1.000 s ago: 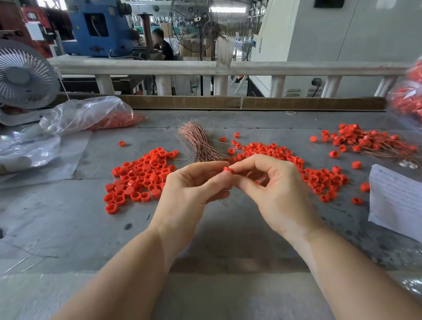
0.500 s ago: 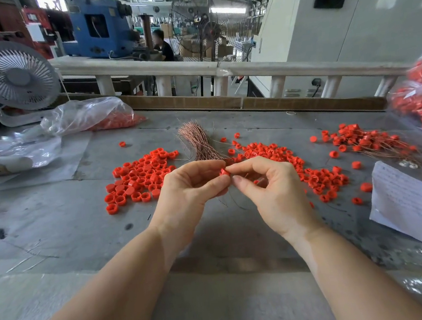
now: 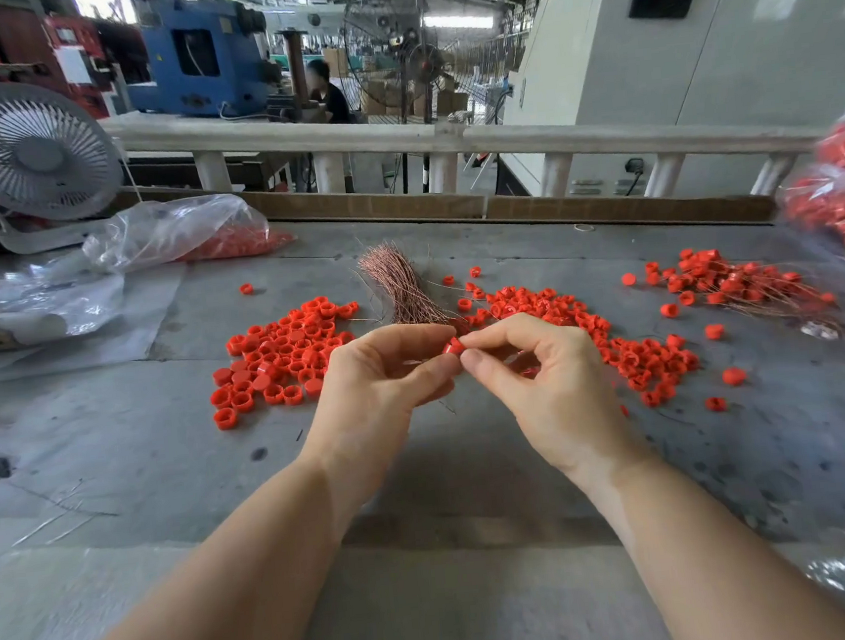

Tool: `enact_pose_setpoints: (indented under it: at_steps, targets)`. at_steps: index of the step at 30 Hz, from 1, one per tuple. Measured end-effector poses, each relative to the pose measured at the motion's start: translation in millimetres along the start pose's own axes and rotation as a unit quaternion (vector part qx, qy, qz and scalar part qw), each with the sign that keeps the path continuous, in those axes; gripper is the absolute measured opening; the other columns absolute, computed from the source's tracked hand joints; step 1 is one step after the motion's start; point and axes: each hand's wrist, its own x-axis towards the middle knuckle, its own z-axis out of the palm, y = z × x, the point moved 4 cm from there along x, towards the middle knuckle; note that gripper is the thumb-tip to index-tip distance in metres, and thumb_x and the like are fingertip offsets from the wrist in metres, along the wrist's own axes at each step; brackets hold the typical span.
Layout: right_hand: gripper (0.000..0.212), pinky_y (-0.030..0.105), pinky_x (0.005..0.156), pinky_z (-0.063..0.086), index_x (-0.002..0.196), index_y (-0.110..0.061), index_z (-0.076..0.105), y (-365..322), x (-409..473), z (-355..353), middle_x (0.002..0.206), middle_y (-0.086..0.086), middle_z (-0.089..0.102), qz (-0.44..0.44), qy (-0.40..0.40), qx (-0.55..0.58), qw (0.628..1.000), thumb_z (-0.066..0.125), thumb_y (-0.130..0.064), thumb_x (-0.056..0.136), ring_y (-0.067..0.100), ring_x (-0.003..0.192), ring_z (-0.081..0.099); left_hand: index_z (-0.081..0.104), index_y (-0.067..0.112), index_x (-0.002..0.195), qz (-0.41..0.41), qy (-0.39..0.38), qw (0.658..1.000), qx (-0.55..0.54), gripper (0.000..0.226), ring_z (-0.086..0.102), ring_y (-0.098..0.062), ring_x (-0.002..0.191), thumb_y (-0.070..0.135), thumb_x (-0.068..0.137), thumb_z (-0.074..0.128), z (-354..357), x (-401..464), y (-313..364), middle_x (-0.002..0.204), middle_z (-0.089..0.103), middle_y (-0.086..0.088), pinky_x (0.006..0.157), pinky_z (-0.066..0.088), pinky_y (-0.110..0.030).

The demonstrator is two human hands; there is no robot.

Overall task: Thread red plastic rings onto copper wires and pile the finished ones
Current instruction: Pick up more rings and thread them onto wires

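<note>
1. Head view, my grip: my left hand [image 3: 380, 380] and my right hand [image 3: 534, 376] meet fingertip to fingertip above the grey table [image 3: 113, 452]. Between them sits one red ring [image 3: 452, 346], pinched by my right forefinger and thumb, with my left thumb and forefinger closed against its other side. I take it my left hand also holds a wire; a thin strand [image 3: 447, 406] trails down below my fingers, but I cannot tell exactly where it is clamped.

2. Head view, the supplies: the bundle of bare copper wires [image 3: 404, 290] lies just beyond my hands. Loose rings lie in a left heap [image 3: 284, 356] and a right heap [image 3: 602, 333]. The finished pile [image 3: 737, 284], rings with wires trailing, is well off to my right.

3. Handling, as I judge it: the ring looks light, rigid and smooth, so it could squirt out of a hard pinch. I would hold it by its outer wall and keep the hole unobstructed. The wire looks fine and easily bent, so I would grip it close to its tip to keep it from buckling as it enters.

4. Head view, surroundings: a clear bag of red parts [image 3: 180, 234] and a small fan [image 3: 33, 156] sit at the far left.
</note>
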Motion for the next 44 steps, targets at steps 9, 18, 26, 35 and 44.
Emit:
enact_pose_setpoints:
  at_steps: [9, 18, 26, 35, 44]
  targets:
    - [0.016, 0.007, 0.066, 0.039, 0.076, -0.018, 0.07, -1.3, -0.2, -0.6, 0.072, -0.009, 0.064, -0.045, 0.017, -0.022, 0.999, 0.072, -0.001, 0.076, -0.002, 0.068, 0.055, 0.075, 0.017, 0.078, -0.022, -0.012, 0.998, -0.054, 0.021, 0.069, -0.017, 0.079, 0.0, 0.068, 0.069, 1.1, 1.1, -3.0, 0.082, 0.073, -0.007, 0.077, 0.056, -0.024]
    - [0.012, 0.007, 0.07, 0.038, 0.079, -0.013, 0.071, -3.9, -0.3, -2.6, 0.078, -0.003, 0.067, -0.064, 0.024, -0.029, 0.997, 0.071, -0.002, 0.077, 0.003, 0.076, 0.058, 0.071, 0.006, 0.082, -0.055, -0.017, 0.991, -0.124, 0.023, 0.069, -0.019, 0.081, 0.006, 0.059, 0.066, 3.1, 0.3, -3.2, 0.083, 0.073, -0.013, 0.081, 0.055, -0.025]
    - [0.01, 0.007, 0.069, 0.039, 0.077, -0.016, 0.069, -3.8, -0.4, -0.3, 0.077, -0.005, 0.065, -0.07, 0.02, -0.022, 0.997, 0.067, -0.007, 0.077, 0.002, 0.074, 0.057, 0.07, 0.009, 0.075, -0.08, -0.005, 0.986, -0.143, 0.02, 0.069, -0.015, 0.068, 0.003, 0.056, 0.067, 2.2, 0.2, -3.9, 0.073, 0.071, -0.008, 0.063, 0.057, -0.022]
    - [0.012, 0.007, 0.069, 0.039, 0.078, -0.015, 0.069, -4.0, -0.3, -0.6, 0.078, -0.004, 0.065, -0.076, 0.018, -0.017, 0.997, 0.067, -0.004, 0.077, 0.003, 0.075, 0.057, 0.069, 0.007, 0.084, -0.06, -0.006, 0.987, -0.146, 0.028, 0.068, -0.019, 0.077, 0.002, 0.056, 0.067, 0.2, 2.5, -6.0, 0.079, 0.072, -0.01, 0.077, 0.057, -0.024]
    - [0.007, 0.01, 0.068, 0.04, 0.076, -0.011, 0.069, -7.6, 0.0, -0.7, 0.077, -0.001, 0.065, -0.073, 0.019, -0.012, 0.997, 0.066, -0.005, 0.077, 0.006, 0.074, 0.057, 0.07, 0.013, 0.088, -0.002, -0.006, 0.996, -0.093, 0.032, 0.068, -0.017, 0.081, 0.007, 0.056, 0.072, -2.4, 3.9, -3.3, 0.085, 0.073, -0.009, 0.082, 0.055, -0.026]
